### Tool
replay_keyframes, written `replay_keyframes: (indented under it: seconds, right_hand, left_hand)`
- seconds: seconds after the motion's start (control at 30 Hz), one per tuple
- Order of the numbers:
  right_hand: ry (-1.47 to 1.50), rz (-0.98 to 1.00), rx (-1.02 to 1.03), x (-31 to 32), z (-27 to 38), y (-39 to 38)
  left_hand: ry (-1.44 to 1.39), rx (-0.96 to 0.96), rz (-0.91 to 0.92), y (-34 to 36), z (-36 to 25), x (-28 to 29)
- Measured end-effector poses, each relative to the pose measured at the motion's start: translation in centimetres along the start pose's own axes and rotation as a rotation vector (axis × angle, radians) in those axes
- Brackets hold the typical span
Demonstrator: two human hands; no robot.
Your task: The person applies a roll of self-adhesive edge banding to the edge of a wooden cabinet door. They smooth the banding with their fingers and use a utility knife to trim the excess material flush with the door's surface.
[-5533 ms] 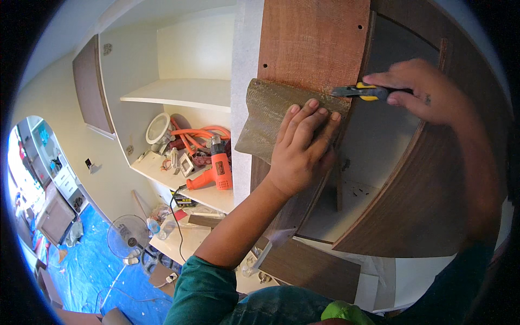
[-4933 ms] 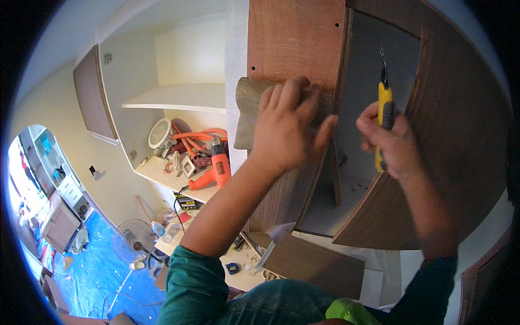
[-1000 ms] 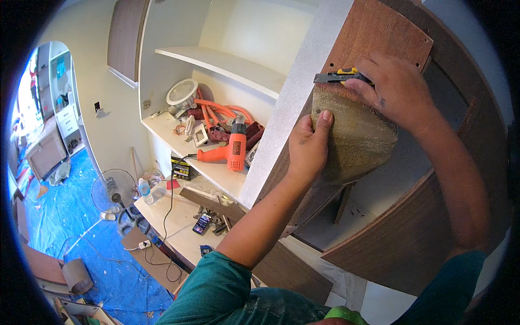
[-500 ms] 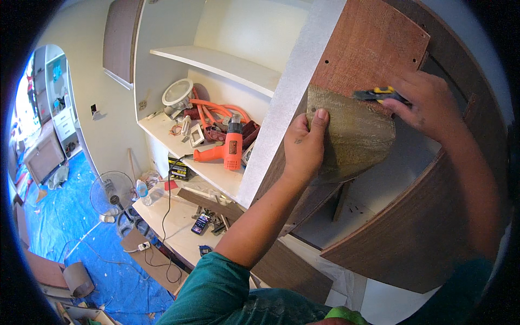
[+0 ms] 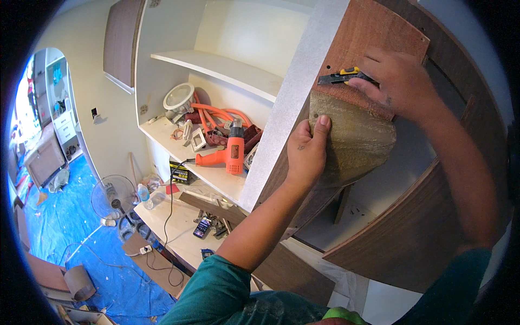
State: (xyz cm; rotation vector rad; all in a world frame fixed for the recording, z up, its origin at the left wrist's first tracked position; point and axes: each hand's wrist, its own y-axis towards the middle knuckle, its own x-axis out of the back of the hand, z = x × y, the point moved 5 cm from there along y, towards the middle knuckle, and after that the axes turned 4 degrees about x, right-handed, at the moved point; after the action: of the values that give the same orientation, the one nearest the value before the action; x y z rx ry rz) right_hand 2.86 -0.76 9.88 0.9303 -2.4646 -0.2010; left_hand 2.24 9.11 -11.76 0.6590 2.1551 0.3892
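My right hand [image 5: 395, 81] is closed round a yellow-and-black utility knife [image 5: 344, 75], its blade pointing left over a reddish wooden panel [image 5: 368, 30] with dark holes near its edges. Below the knife, a flexible brownish sheet [image 5: 357, 146] hangs from the panel, its surface rough and mottled. My left hand [image 5: 306, 146] pinches that sheet by its left edge, thumb on top and fingers behind, partly hidden. A curved dark-brown board [image 5: 401, 233] lies to the right, beside an opening under my right forearm.
On the white cabinet [image 5: 222, 73] at left lie an orange heat gun [image 5: 227, 157], orange hose and a light fitting [image 5: 177, 98]. Below are a worktop [image 5: 168, 222] with a phone [image 5: 202, 227], a bottle [image 5: 145, 196] and scraps, a fan [image 5: 114, 195] and blue floor sheeting [image 5: 54, 216].
My left hand has gone from lying on the sheet to pinching its edge, and the view has shifted. Lately the knife moved down and right across the panel, then back up and left.
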Motion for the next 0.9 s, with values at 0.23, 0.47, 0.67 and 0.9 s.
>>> replay_keyframes:
  seconds: [0.23,0.47,0.67,0.9]
  right_hand:
    - [0.016,0.062,-0.005,-0.9,0.7,0.7]
    - [0.030,0.124,0.026,0.8,-2.4,-2.9]
    - [0.022,0.258,-0.077,3.3,-4.2,-7.5]
    - [-0.102,0.182,-0.020,6.2,-4.9,-7.6]
  left_hand:
    - [0.041,-0.013,-0.028,-0.1,-0.1,0.0]
    - [0.086,-0.016,-0.066,0.5,0.6,0.4]
    - [0.068,-0.051,-0.106,0.0,-0.2,0.2]
    - [-0.062,-0.002,-0.040,-0.3,0.0,-0.5]
